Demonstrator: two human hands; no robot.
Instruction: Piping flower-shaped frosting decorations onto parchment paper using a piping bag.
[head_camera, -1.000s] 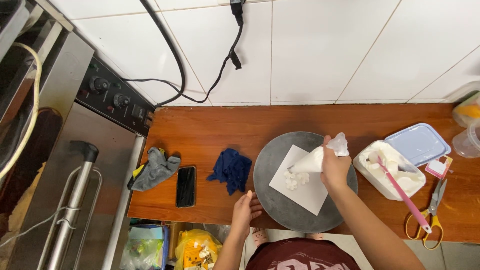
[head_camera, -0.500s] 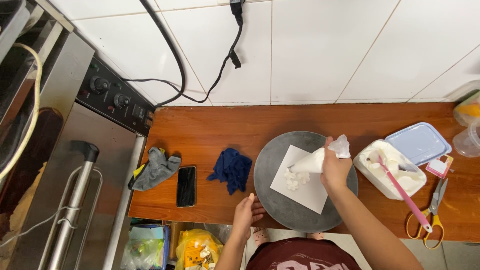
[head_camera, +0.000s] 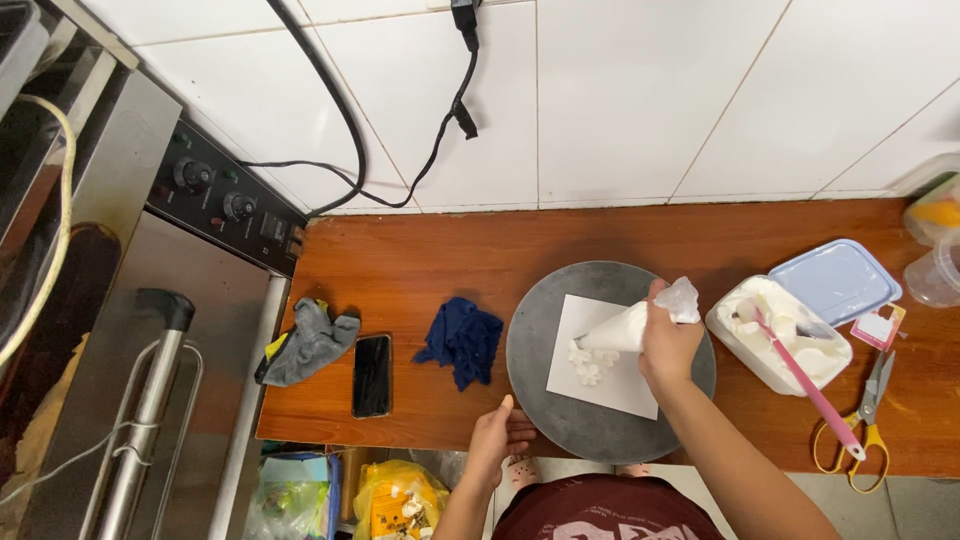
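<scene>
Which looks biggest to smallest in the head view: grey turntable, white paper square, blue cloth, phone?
1. grey turntable
2. white paper square
3. blue cloth
4. phone
Cloth and phone look close; the cloth is crumpled, so that order is unsure.

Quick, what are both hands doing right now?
Left hand: open, fingers resting on the edge of the round grey turntable.
Right hand: closed around the piping bag of white cream.

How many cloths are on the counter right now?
2: a grey cloth by the oven at the left edge, and a dark blue cloth left of the round turntable.
</scene>
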